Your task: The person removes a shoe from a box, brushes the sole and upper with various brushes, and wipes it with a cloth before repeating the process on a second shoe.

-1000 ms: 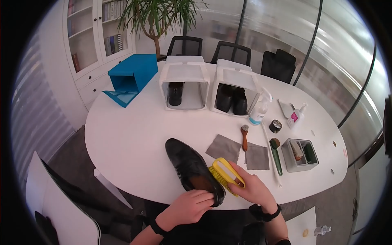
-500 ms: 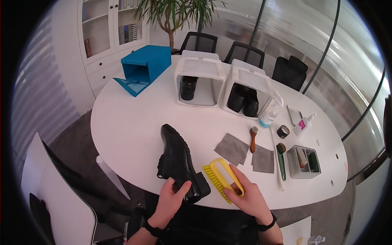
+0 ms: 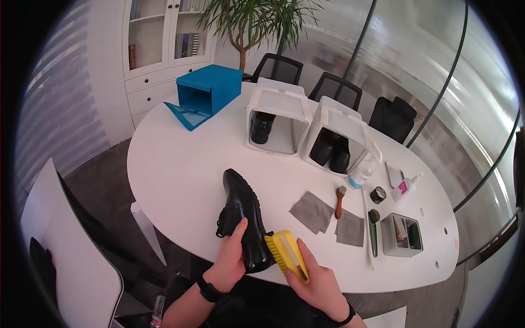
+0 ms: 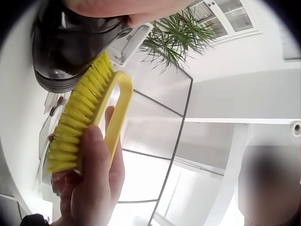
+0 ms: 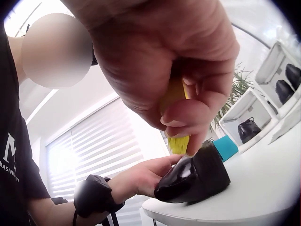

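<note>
In the head view a glossy black lace-up shoe (image 3: 247, 210) lies tilted on its side near the table's front edge, toe pointing away. My left hand (image 3: 229, 261) grips it around the heel part, thumb along the upper. My right hand (image 3: 318, 281) holds a yellow scrubbing brush (image 3: 292, 251) by its looped handle, and its yellow bristles meet the shoe's side near the heel. From the left wrist, the bristles (image 4: 80, 113) lean against the dark heel end. The right wrist view shows the shoe's heel (image 5: 214, 174) just below the brush.
Grey cloths (image 3: 313, 212), a wooden-handled brush (image 3: 339, 203), a green-handled brush (image 3: 373, 232) and a divided grey box (image 3: 402, 235) lie at right. Behind stand a spray bottle (image 3: 361, 174), white shoe boxes (image 3: 279, 104) holding black shoes, and a blue box (image 3: 221, 90).
My left hand has shifted from the shoe's opening to around its heel part, turning the shoe onto its side. The brush drew away from the shoe, then came back against it.
</note>
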Demonstrator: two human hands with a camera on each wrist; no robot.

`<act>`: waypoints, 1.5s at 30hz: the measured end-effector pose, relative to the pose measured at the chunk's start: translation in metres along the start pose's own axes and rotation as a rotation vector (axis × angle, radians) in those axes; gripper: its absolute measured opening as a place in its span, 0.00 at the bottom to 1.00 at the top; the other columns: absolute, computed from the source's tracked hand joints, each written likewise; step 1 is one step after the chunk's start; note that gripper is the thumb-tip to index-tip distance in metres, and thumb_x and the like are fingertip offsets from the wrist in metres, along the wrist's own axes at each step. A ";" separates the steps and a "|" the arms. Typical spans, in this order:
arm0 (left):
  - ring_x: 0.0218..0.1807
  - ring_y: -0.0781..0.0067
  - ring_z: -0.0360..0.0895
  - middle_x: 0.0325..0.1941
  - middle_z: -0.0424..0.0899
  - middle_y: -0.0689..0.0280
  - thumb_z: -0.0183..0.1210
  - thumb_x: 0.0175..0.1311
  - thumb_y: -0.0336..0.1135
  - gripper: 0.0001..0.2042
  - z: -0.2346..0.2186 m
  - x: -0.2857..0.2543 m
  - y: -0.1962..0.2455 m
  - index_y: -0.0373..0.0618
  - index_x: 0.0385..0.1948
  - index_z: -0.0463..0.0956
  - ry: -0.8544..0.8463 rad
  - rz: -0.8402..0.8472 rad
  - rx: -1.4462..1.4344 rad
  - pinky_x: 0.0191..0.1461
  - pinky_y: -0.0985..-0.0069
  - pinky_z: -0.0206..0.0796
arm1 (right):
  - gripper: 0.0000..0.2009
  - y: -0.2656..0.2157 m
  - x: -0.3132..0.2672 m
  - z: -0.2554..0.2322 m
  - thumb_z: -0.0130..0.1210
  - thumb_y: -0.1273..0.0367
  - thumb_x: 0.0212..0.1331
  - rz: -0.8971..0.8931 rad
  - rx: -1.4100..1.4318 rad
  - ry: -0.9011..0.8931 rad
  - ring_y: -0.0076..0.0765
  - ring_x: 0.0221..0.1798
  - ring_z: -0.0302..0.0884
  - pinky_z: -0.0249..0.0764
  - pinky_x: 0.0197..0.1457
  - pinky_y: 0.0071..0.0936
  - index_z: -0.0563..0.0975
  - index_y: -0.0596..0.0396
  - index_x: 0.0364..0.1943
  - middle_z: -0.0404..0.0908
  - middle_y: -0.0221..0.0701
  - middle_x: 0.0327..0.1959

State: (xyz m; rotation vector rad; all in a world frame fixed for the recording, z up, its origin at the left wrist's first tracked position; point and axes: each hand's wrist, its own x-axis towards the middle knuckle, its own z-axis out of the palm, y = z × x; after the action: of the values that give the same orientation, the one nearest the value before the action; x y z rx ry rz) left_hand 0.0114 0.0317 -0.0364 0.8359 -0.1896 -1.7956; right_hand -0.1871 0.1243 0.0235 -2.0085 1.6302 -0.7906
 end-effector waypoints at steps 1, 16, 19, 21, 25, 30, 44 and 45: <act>0.52 0.69 0.85 0.50 0.86 0.63 0.63 0.75 0.40 0.19 0.002 0.001 0.002 0.35 0.57 0.75 -0.001 -0.002 0.000 0.57 0.69 0.78 | 0.37 -0.001 0.000 -0.002 0.64 0.64 0.64 0.027 -0.002 -0.030 0.56 0.36 0.90 0.86 0.43 0.39 0.62 0.55 0.77 0.88 0.49 0.37; 0.59 0.78 0.79 0.60 0.83 0.67 0.62 0.74 0.28 0.17 0.029 -0.026 -0.005 0.40 0.62 0.77 -0.251 0.516 0.420 0.65 0.76 0.69 | 0.40 0.016 0.018 0.014 0.64 0.66 0.65 -0.047 0.070 0.282 0.56 0.37 0.90 0.85 0.42 0.39 0.56 0.58 0.79 0.88 0.49 0.39; 0.57 0.79 0.78 0.59 0.83 0.68 0.58 0.78 0.33 0.15 0.025 -0.026 0.001 0.39 0.61 0.77 -0.286 0.507 0.456 0.63 0.76 0.69 | 0.41 0.020 0.021 0.012 0.64 0.67 0.66 0.012 0.167 0.364 0.51 0.39 0.91 0.85 0.44 0.37 0.55 0.58 0.79 0.88 0.45 0.38; 0.55 0.80 0.78 0.58 0.83 0.69 0.56 0.80 0.36 0.16 0.023 -0.027 0.002 0.39 0.61 0.77 -0.269 0.478 0.463 0.62 0.76 0.69 | 0.41 0.018 0.017 0.010 0.64 0.69 0.66 0.039 0.222 0.364 0.40 0.37 0.90 0.84 0.42 0.32 0.54 0.59 0.80 0.87 0.40 0.36; 0.52 0.83 0.75 0.55 0.82 0.72 0.53 0.82 0.40 0.17 0.024 -0.034 -0.002 0.38 0.62 0.77 -0.201 0.559 0.649 0.58 0.78 0.68 | 0.40 0.017 0.007 0.016 0.60 0.75 0.68 0.036 0.311 0.441 0.22 0.28 0.79 0.76 0.36 0.22 0.52 0.57 0.81 0.82 0.30 0.29; 0.53 0.81 0.74 0.54 0.82 0.71 0.55 0.81 0.35 0.17 0.024 -0.038 -0.004 0.38 0.64 0.75 -0.296 0.582 0.599 0.59 0.77 0.67 | 0.43 0.028 0.000 0.023 0.64 0.70 0.67 -0.055 0.268 0.400 0.31 0.34 0.87 0.81 0.40 0.27 0.50 0.59 0.81 0.86 0.37 0.36; 0.62 0.74 0.76 0.61 0.82 0.62 0.60 0.74 0.29 0.23 0.001 -0.055 0.022 0.35 0.69 0.70 -0.530 0.669 0.962 0.67 0.72 0.66 | 0.42 0.027 0.021 -0.036 0.63 0.71 0.65 0.019 0.427 0.454 0.24 0.36 0.85 0.79 0.45 0.23 0.53 0.53 0.81 0.86 0.33 0.34; 0.61 0.74 0.76 0.61 0.82 0.62 0.62 0.72 0.28 0.25 0.001 -0.056 0.026 0.35 0.69 0.69 -0.559 0.677 0.981 0.67 0.72 0.67 | 0.42 0.026 0.021 -0.041 0.64 0.71 0.65 0.013 0.430 0.431 0.24 0.36 0.84 0.78 0.45 0.23 0.53 0.53 0.82 0.86 0.33 0.34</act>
State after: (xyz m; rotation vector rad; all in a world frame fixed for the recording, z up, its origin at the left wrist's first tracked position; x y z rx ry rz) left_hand 0.0389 0.0704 0.0025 0.7426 -1.6062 -1.1731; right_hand -0.2308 0.0993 0.0406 -1.5937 1.5122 -1.5052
